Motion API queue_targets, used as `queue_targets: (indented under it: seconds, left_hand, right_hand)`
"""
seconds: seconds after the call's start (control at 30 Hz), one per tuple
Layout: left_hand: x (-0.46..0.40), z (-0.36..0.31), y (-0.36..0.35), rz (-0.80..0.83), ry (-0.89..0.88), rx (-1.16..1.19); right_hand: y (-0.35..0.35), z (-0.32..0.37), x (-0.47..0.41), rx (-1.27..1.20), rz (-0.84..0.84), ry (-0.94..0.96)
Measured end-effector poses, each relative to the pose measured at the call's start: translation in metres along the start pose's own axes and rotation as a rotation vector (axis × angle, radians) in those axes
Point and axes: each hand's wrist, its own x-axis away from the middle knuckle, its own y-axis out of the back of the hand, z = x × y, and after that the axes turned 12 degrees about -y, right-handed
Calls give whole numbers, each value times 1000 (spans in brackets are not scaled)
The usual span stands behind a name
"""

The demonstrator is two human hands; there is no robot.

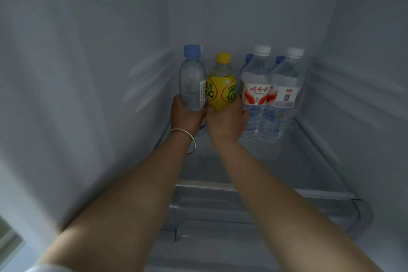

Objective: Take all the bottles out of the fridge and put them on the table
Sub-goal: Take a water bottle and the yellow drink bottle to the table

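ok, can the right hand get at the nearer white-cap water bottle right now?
Probably not yet: the right hand already grips the yellow bottle. The white-cap bottle stands right beside it, unobstructed in front, so it's reachable once freed.

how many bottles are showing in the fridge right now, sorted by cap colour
Blue caps: 3, one in the left hand, two half hidden behind
Yellow cap: 1, in the right hand
White caps: 2
Total: 6
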Motion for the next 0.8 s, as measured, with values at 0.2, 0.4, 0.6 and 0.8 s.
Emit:
queue_targets:
  seconds: [0.2, 0.4, 0.6, 0.8]
  left_hand:
    - [0, 6, 8, -16, -107, -11]
    - [32, -8, 10, -129, -33, 9]
    - [54, -45, 19, -105, -178, -53]
    - [95, -84, 45, 78, -227, 180]
  right_hand:
    - [9, 4, 3, -3, 49, -19]
    - [20, -13, 7, -196, 93, 126]
    - [55, -21, 20, -476, 237, 132]
    - [101, -16, 50, -427, 206, 179]
